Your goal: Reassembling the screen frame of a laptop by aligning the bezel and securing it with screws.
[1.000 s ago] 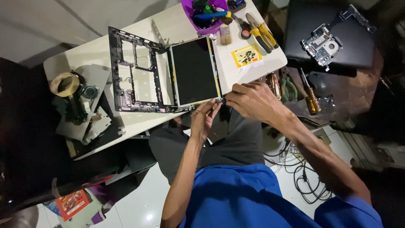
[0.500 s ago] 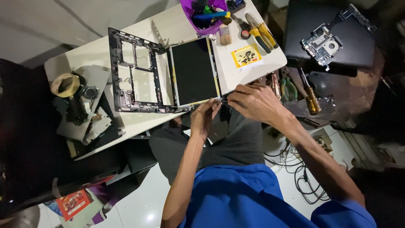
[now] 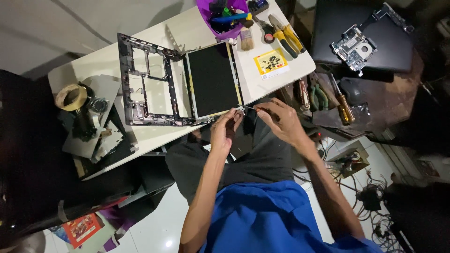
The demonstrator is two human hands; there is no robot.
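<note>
A dismantled laptop lies open on the white table (image 3: 262, 84): a bare black base frame (image 3: 140, 79) on the left, and a dark screen panel (image 3: 213, 79) with a pale rim on the right. My left hand (image 3: 225, 129) pinches the panel's near right corner at the table edge. My right hand (image 3: 281, 122) grips a thin screwdriver (image 3: 251, 107). Its tip points left at that same corner. The two hands nearly touch. Dark trousers and a blue shirt fill the view below them.
A purple bowl (image 3: 225, 21) of tools, a brush (image 3: 246, 40), yellow-handled pliers (image 3: 286, 33) and a yellow card (image 3: 272, 62) sit at the table's far right. A tape roll (image 3: 70, 96) lies at the left. A circuit board (image 3: 354, 44), an amber-handled screwdriver (image 3: 344, 107) and floor cables (image 3: 370, 197) are to the right.
Both hands stay at the panel's corner with only slight finger shifts. The laptop parts have not moved.
</note>
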